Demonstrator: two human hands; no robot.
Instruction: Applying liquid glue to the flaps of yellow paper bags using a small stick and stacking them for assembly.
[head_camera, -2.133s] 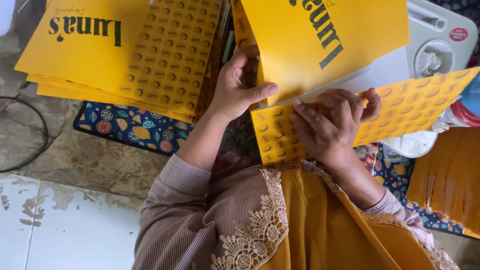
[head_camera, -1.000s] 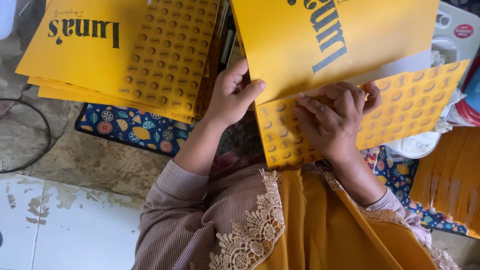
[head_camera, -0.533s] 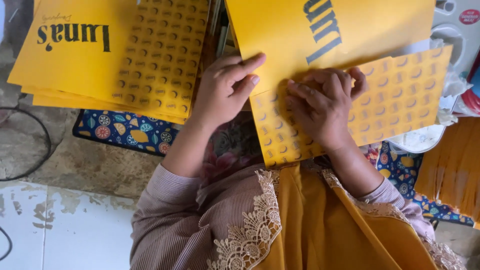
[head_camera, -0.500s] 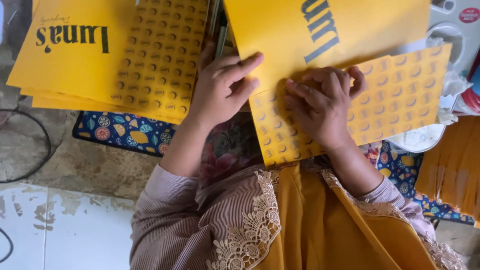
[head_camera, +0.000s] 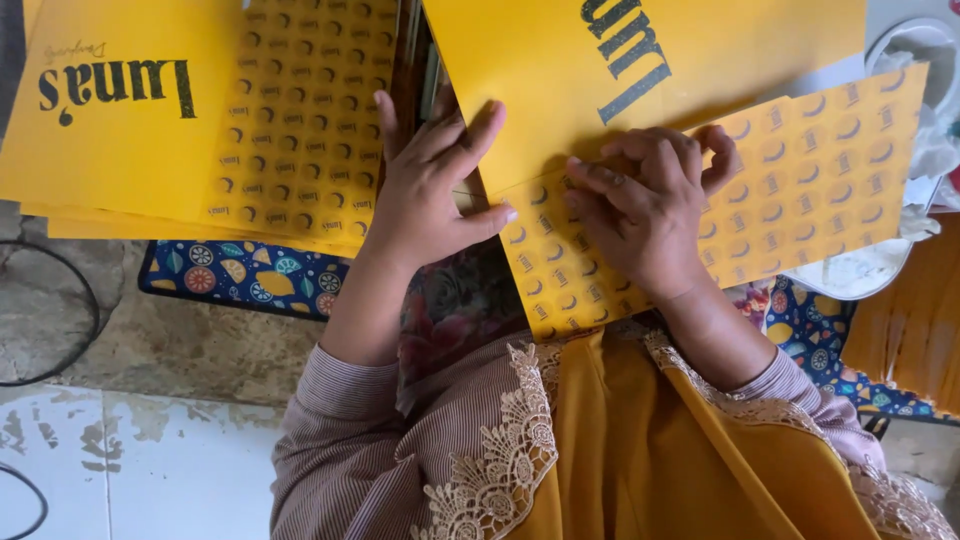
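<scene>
Two hands press flat on a yellow sticker sheet (head_camera: 800, 190) lying across the person's lap, partly tucked under a large yellow printed card (head_camera: 640, 70). Left hand (head_camera: 430, 195) rests at the sheet's left edge, fingers spread. Right hand (head_camera: 650, 215) lies on the sheet, fingers bent together, pinching at one sticker. Another stack of yellow sheets (head_camera: 200, 120) sits to the left on a patterned mat (head_camera: 240, 280).

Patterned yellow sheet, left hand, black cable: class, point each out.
patterned yellow sheet (head_camera: 800, 170), head view, dotted surface.
left hand (head_camera: 425, 195), head view, back of hand.
black cable (head_camera: 88, 300), head view, curved loop.
</scene>
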